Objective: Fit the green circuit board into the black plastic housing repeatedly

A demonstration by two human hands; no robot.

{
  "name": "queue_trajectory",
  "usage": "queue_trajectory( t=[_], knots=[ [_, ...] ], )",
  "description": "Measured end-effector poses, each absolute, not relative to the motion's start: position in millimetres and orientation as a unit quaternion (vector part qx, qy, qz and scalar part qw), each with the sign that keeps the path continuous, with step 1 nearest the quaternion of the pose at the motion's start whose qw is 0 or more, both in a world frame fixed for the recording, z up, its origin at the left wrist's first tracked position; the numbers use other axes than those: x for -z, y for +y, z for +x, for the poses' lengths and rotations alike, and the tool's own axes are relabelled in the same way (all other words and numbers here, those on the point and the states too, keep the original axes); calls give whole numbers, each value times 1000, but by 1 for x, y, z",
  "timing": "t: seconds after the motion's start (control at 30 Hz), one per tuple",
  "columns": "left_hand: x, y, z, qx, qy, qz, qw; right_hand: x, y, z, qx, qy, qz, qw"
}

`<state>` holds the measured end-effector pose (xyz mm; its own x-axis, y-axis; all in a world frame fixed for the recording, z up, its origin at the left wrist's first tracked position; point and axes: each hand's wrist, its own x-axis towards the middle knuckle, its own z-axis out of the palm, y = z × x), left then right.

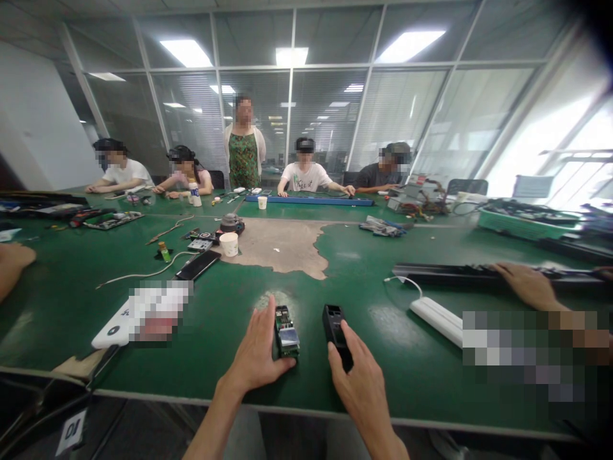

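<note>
Close to the table's near edge, my left hand point(257, 354) lies along the left side of a small circuit board point(287, 340) with a silvery screen-like part. Its fingers are stretched along the board's side, and the thumb touches the lower end. To the right, my right hand point(357, 367) grips a narrow black plastic case point(334, 317) with openings at its far end. Thumb and fingers sit on either side of the case. A short gap of green tabletop separates the board from the case.
A white device point(112, 329) and a black phone point(198, 264) lie left, near a paper cup point(228, 244). At right are a white power strip point(438, 319) and a long black rail point(445, 275) under another person's hand point(524, 284). Several people are across the green table point(211, 345).
</note>
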<state>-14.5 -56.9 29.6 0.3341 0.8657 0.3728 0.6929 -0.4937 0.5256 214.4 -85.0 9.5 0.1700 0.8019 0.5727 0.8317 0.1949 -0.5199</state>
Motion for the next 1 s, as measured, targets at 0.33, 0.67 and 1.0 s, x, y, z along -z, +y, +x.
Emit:
queue_trajectory(
  t=[0.33,0.67,1.0],
  knots=[
    [-36,-60,-11,-314,500,796,133,-3,-83,215,18,-668,-621,410],
    [-32,-56,-19,-334,465,799,184,-48,-90,177,-79,-673,-551,487],
    [-31,-61,-22,-377,448,784,208,-58,-79,140,-94,-723,-516,449]
  ],
)
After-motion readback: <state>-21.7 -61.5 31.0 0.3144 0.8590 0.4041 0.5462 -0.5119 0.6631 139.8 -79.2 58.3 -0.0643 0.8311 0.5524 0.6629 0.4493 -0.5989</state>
